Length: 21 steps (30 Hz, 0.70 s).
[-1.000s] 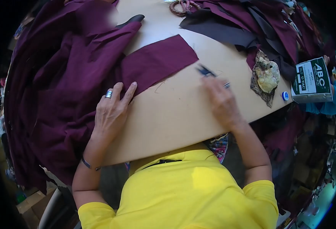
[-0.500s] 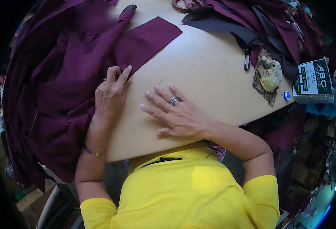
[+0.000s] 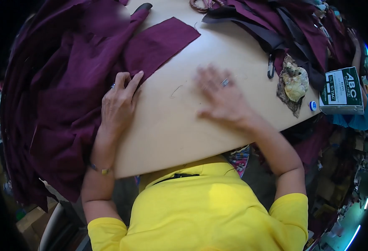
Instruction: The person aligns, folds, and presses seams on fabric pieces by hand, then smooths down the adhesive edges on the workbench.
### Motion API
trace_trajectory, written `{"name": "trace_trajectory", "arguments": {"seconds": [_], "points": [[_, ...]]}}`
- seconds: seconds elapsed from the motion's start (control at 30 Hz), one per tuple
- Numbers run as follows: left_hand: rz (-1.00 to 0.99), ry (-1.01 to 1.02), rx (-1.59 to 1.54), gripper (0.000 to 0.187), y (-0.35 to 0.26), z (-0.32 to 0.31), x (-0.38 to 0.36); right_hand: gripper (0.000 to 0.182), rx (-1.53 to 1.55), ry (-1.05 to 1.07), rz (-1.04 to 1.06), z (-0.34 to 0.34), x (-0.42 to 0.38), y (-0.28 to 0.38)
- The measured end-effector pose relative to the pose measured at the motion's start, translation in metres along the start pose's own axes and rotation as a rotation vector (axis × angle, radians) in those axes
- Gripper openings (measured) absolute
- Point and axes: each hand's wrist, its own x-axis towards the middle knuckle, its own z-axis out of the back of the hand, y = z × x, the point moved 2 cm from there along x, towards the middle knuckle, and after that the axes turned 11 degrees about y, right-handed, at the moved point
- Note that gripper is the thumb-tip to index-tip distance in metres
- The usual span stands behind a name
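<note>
A large heap of maroon cloth [image 3: 79, 75] covers the left side of the tan table, with a straight-edged flap [image 3: 163, 44] reaching to the right. At the flap's lower edge rests my left hand [image 3: 119, 100], palm down, its index finger stretched out and the other fingers bent onto the cloth. I see no fold pinched in it. My right hand [image 3: 223, 96] is over the bare tabletop [image 3: 163, 129], fingers spread and blurred by motion, holding nothing. A short loose thread [image 3: 176, 91] lies between the two hands.
Maroon and dark grey cloth [image 3: 251, 25] lies at the far right, near small black thread snips [image 3: 270, 67]. A crumpled yellowish bundle [image 3: 294, 83], a blue-and-white cap [image 3: 313, 106] and a green-and-white ABC box [image 3: 341, 92] are along the right edge. Another person's arm [image 3: 356, 54] shows beyond.
My right hand has swept right and slightly away from me across the tabletop. The loose thread has shifted a little. My left hand stays at the cloth's edge.
</note>
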Motion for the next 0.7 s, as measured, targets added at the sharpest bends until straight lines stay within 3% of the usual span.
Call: {"name": "trace_trajectory", "arguments": {"seconds": [0.1, 0.2, 0.3, 0.4, 0.5, 0.6, 0.63, 0.7], "points": [[0.021, -0.007, -0.077, 0.032, 0.003, 0.0, 0.001, 0.082, 0.099, -0.161, -0.296, 0.004, 0.016, -0.056], [0.005, -0.072, -0.083, 0.03, 0.008, -0.005, 0.004, 0.083, -0.031, -0.177, -0.289, -0.006, 0.045, -0.027], [0.073, -0.097, -0.158, 0.029, 0.015, -0.004, 0.007, 0.084, 0.015, -0.079, -0.004, -0.007, 0.061, 0.051], [0.074, -0.072, -0.134, 0.028, 0.016, -0.005, 0.005, 0.084, -0.024, -0.007, 0.041, -0.005, 0.066, 0.051], [0.066, -0.084, -0.094, 0.029, 0.012, -0.003, 0.002, 0.076, 0.03, -0.075, -0.319, 0.013, 0.072, -0.023], [0.071, -0.043, -0.068, 0.031, 0.012, -0.004, 0.002, 0.074, -0.033, -0.247, -0.367, -0.001, 0.069, -0.035], [0.056, -0.069, -0.036, 0.031, 0.011, -0.004, 0.004, 0.076, -0.08, -0.056, -0.329, 0.007, 0.065, -0.008], [0.027, -0.115, 0.023, 0.03, 0.008, -0.004, 0.003, 0.078, -0.02, 0.032, -0.017, 0.002, 0.036, 0.039]]}}
